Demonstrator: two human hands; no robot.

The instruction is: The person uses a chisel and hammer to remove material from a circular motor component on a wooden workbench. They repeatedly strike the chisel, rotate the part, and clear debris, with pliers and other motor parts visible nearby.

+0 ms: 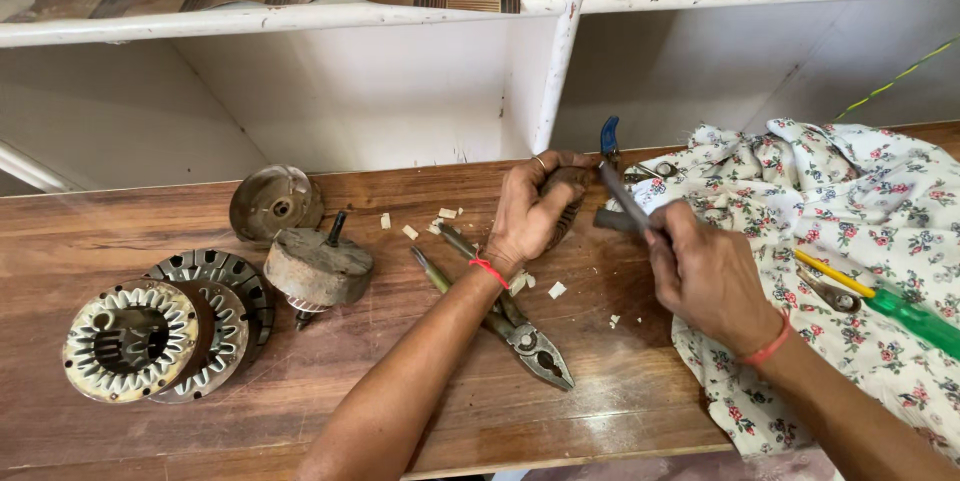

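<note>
Gripping a dark, rounded part (566,193) at the back of a wooden desk (300,381), a person's left hand (530,211) has its fingers curled tight around the piece, a ring on one finger and a red thread at the wrist. The right hand (705,271), also banded in red at the wrist, is closed around a slim grey tool (622,196) whose tip meets the held part; a blue-handled tool (609,138) stands just behind the two hands. Under the left forearm lie combination pliers (520,331), jaws pointing toward the near edge of the desk, with pale chips (410,232) of cut material scattered around them. To the right, a floral cloth (860,201) is spread over the desk's end, carrying a screwdriver (890,303) with a green and yellow handle and a small metal piece (830,293) just beside it. On the left of the desk sit the pieces of a dismantled motor: two ring-shaped stator cores (150,336) overlapping each other, a rusty rotor (318,269) on its shaft lying near them, and a round metal end cover (275,203) leaning behind it. White shelving (300,21) rises along the back, cluttered on top.
</note>
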